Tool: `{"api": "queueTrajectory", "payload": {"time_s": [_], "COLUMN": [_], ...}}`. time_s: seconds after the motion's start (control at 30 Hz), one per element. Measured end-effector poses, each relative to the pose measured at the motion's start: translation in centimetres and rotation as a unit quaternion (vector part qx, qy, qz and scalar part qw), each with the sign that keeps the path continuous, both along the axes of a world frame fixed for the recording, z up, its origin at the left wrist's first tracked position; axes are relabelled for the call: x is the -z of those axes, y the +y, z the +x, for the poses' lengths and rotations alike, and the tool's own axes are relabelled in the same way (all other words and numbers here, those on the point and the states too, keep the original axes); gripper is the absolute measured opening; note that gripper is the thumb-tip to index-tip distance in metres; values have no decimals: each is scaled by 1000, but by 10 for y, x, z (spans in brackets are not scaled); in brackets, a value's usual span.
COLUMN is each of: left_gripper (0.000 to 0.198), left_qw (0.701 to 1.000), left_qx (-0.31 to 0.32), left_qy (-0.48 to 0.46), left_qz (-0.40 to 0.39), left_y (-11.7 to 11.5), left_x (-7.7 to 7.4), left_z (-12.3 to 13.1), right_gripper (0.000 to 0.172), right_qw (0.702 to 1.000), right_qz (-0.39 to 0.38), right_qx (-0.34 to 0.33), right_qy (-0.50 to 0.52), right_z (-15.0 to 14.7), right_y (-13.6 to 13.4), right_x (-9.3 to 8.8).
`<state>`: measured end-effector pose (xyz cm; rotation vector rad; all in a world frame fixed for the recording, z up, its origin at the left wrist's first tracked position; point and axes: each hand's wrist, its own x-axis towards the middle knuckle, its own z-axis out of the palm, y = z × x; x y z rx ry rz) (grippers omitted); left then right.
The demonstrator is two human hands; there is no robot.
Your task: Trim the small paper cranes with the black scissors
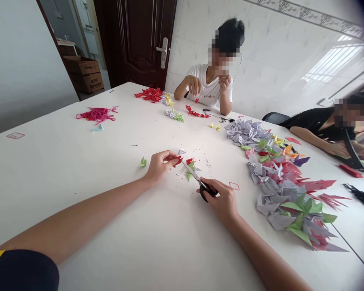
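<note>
Between the fingertips of my left hand [162, 166] is a small folded red paper piece [178, 161]. My right hand [223, 197] grips black-handled scissors [206, 190], whose blades point up and left, with the tips close to the red paper. Whether the blades touch it I cannot tell. Just beyond and beside the blades lie a green folded paper piece [190, 171] and a pale grey one [182, 152]. Tiny red scraps are scattered on the white table around them. Left of my left hand sits another green folded paper piece [143, 162].
A long heap of folded paper pieces [273, 190] runs along the right. Pink cords [97, 114] and a red paper pile [150, 95] lie farther back. One co-worker [210, 79] sits across, handling a thread; another [327, 125] sits at the right. Black cords [360, 198] lie at the right edge.
</note>
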<state>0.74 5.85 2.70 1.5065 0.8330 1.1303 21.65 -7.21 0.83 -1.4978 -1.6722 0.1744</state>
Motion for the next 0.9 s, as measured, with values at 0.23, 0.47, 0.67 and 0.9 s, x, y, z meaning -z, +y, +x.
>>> {"api": "queueTrajectory", "payload": {"time_s": [0.23, 0.47, 0.67, 0.9], "left_gripper": [23, 15, 7, 8], "left_qw": [1000, 999, 998, 997], "left_qx": [-5, 4, 15, 18], "left_qy": [-1, -31, -63, -77], "left_qz": [-5, -12, -10, -9], "left_y": [0, 1, 3, 5], "left_x": [1, 1, 3, 5], "left_z": [1, 1, 1, 2], "right_gripper": [32, 32, 32, 31], "right_qw": [1000, 999, 998, 998], "right_qz": [-8, -34, -39, -29], "right_qx": [-8, -12, -19, -32], "right_qy": [12, 40, 50, 48], "right_z": [2, 3, 3, 2], "right_y": [2, 1, 1, 1], "right_x": [-1, 2, 2, 1]}}
